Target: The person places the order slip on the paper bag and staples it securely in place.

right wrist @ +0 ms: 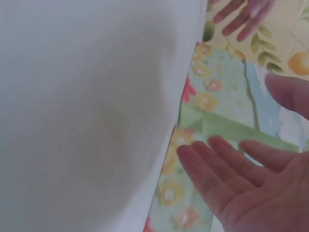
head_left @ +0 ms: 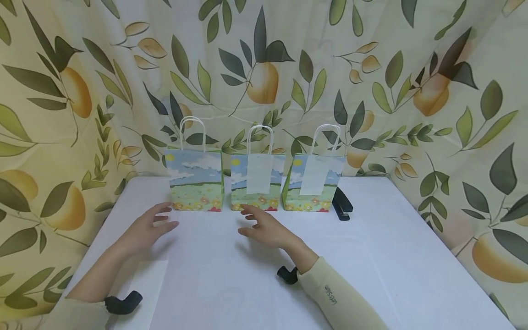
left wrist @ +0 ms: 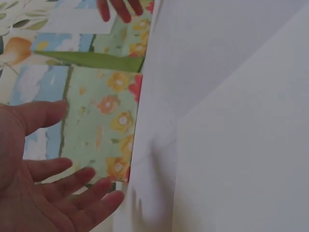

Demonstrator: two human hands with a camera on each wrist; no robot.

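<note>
Three paper gift bags with white twisted handles stand in a row at the back of the table, printed with sky, meadow and flowers. The left bag [head_left: 195, 181] has a plain printed front; the middle bag [head_left: 239, 183] and the right bag [head_left: 294, 183] each carry a blank white paper rectangle [head_left: 258, 174] on the front. My left hand [head_left: 146, 229], fingers spread and holding nothing, is nearest the left bag's lower left corner. Before the middle bag, my right hand [head_left: 266, 227] hovers with relaxed fingers and nothing in its grasp.
A black stapler [head_left: 342, 204] lies beside the right bag. White sheets of paper [head_left: 150, 284] lie at the front left, partly beneath my left forearm. A patterned curtain [head_left: 264, 55] with fruit and leaves hangs behind the white table [head_left: 231, 284].
</note>
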